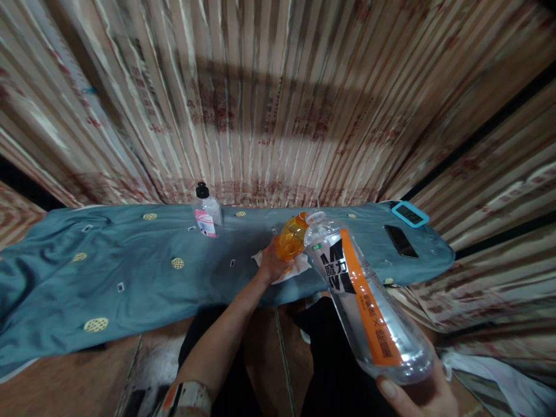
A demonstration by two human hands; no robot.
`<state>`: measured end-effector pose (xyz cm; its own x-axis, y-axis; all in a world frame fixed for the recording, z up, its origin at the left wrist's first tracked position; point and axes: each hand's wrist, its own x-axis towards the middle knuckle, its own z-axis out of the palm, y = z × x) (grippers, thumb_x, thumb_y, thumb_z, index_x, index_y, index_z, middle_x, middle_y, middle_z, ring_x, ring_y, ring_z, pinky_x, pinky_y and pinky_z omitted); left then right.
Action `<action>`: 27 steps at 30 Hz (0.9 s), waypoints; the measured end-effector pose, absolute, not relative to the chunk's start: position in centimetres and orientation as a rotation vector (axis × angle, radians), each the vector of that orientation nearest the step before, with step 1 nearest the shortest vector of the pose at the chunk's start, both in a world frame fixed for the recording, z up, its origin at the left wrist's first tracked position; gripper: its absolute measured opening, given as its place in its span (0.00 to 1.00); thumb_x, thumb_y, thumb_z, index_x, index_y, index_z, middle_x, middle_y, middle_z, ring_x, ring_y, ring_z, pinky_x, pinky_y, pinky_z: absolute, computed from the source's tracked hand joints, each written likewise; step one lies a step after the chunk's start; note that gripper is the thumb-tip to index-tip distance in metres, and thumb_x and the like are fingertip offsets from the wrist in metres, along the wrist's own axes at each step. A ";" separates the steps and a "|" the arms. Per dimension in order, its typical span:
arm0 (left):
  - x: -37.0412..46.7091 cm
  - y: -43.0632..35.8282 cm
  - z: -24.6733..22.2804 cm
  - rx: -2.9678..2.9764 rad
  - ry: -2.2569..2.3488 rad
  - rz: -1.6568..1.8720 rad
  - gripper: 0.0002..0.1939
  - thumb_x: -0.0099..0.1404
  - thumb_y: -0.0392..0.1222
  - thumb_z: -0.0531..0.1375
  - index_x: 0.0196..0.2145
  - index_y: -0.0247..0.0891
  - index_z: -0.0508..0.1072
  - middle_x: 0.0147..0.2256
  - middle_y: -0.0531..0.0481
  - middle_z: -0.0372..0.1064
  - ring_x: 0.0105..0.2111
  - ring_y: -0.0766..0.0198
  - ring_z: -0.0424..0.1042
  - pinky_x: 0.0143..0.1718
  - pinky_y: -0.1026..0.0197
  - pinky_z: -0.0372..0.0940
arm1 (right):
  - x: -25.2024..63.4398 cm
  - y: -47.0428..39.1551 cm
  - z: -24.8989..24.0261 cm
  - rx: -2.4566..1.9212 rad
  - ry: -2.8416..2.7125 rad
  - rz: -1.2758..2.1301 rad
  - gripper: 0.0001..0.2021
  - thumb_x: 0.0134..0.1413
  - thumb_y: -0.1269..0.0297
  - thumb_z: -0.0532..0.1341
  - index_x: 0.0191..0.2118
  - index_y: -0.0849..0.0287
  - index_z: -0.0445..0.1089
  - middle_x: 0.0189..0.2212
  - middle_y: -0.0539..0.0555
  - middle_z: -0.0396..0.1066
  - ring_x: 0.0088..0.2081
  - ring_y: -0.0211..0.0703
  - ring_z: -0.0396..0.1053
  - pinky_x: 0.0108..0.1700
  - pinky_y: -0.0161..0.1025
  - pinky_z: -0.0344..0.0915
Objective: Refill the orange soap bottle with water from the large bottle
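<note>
My left hand [273, 262] is closed around a small orange translucent bottle [292, 236], tilted a little to the right above a white tissue [299, 264] on the cloth. In my right hand [417, 394] is a large clear plastic bottle [369, 307] with an orange and black label, gripped near its base. That bottle is tilted, its neck down at the mouth of the orange one; whether the two mouths touch I cannot tell. Liquid inside the large bottle is hard to make out.
A clear squeeze bottle [207, 214] with a black cap and pink label stands left of my left hand. On the right lie a black phone [400, 241] and a blue-framed digital clock [410, 214]. Blue-green patterned cloth [147, 289] covers the narrow table; a striped curtain [260, 104] hangs behind.
</note>
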<state>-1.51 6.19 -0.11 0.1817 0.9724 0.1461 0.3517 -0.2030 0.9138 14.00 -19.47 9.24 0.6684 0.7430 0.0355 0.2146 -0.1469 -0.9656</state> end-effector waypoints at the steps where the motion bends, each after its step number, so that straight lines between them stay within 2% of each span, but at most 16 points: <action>1: -1.5 6.2 0.0 1.686 1.255 1.036 0.26 0.49 0.36 0.72 0.46 0.42 0.70 0.43 0.50 0.78 0.44 0.51 0.79 0.49 0.49 0.74 | 14.0 -19.4 9.3 -1.690 -0.786 0.569 0.47 0.35 0.40 0.75 0.61 0.55 0.64 0.51 0.60 0.78 0.52 0.61 0.77 0.50 0.48 0.77; 6: -1.6 6.1 0.1 1.664 1.236 1.034 0.28 0.48 0.38 0.72 0.46 0.42 0.69 0.44 0.50 0.78 0.44 0.53 0.79 0.48 0.50 0.75 | 13.3 -19.1 9.5 -1.620 -0.654 0.579 0.50 0.34 0.43 0.76 0.64 0.57 0.63 0.56 0.60 0.76 0.54 0.57 0.77 0.53 0.45 0.75; 10: -1.6 6.2 -0.3 1.656 1.213 1.060 0.28 0.48 0.38 0.72 0.47 0.42 0.69 0.44 0.49 0.79 0.46 0.51 0.80 0.50 0.49 0.74 | 15.0 -19.5 7.9 -1.581 -0.745 0.614 0.50 0.34 0.49 0.78 0.65 0.59 0.62 0.58 0.62 0.75 0.55 0.56 0.76 0.52 0.43 0.75; 12: -1.6 6.3 -0.6 1.667 1.203 1.075 0.29 0.48 0.39 0.72 0.47 0.43 0.69 0.45 0.49 0.79 0.47 0.50 0.80 0.50 0.49 0.75 | 16.4 -19.9 6.5 -1.582 -0.775 0.642 0.47 0.36 0.51 0.77 0.63 0.59 0.63 0.56 0.62 0.76 0.53 0.57 0.77 0.51 0.46 0.76; 15: -1.6 6.4 -0.9 1.673 1.207 1.078 0.30 0.47 0.39 0.73 0.47 0.44 0.70 0.46 0.48 0.79 0.47 0.49 0.80 0.50 0.48 0.75 | 17.7 -20.5 5.0 -1.617 -0.771 0.623 0.41 0.35 0.52 0.78 0.56 0.58 0.67 0.45 0.59 0.80 0.43 0.57 0.80 0.43 0.46 0.77; 17: -1.7 6.4 -1.0 1.666 1.205 1.088 0.30 0.47 0.40 0.74 0.47 0.44 0.70 0.47 0.48 0.79 0.48 0.48 0.80 0.51 0.47 0.75 | 17.8 -20.6 4.6 -1.628 -0.743 0.582 0.39 0.37 0.51 0.77 0.55 0.56 0.66 0.41 0.57 0.80 0.40 0.55 0.80 0.41 0.45 0.77; 19: -1.6 6.4 -0.9 1.658 1.208 1.085 0.30 0.47 0.40 0.75 0.47 0.45 0.69 0.46 0.48 0.79 0.49 0.47 0.79 0.51 0.46 0.75 | 17.5 -20.6 4.7 -1.616 -0.744 0.581 0.38 0.38 0.50 0.77 0.55 0.56 0.65 0.42 0.58 0.80 0.40 0.55 0.80 0.42 0.45 0.76; 23: -1.5 6.4 -0.6 1.649 1.239 1.065 0.29 0.46 0.38 0.75 0.44 0.44 0.69 0.45 0.47 0.79 0.48 0.46 0.79 0.51 0.44 0.75 | 16.2 -20.2 5.5 -1.572 -0.711 0.603 0.40 0.33 0.50 0.78 0.54 0.56 0.66 0.43 0.59 0.79 0.41 0.54 0.78 0.42 0.44 0.74; 27: -1.4 6.2 -0.3 1.664 1.256 1.058 0.28 0.48 0.39 0.75 0.45 0.43 0.70 0.46 0.48 0.79 0.49 0.47 0.79 0.52 0.44 0.75 | 14.3 -20.0 6.6 -1.580 -0.617 0.540 0.40 0.44 0.45 0.74 0.61 0.56 0.64 0.48 0.58 0.75 0.47 0.50 0.73 0.51 0.43 0.68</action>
<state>-1.37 6.19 -0.29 0.1641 0.9736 0.1585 0.3223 -0.2048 0.9242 14.30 -20.01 6.58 0.7435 0.6686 0.0136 0.0749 -0.0631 -0.9952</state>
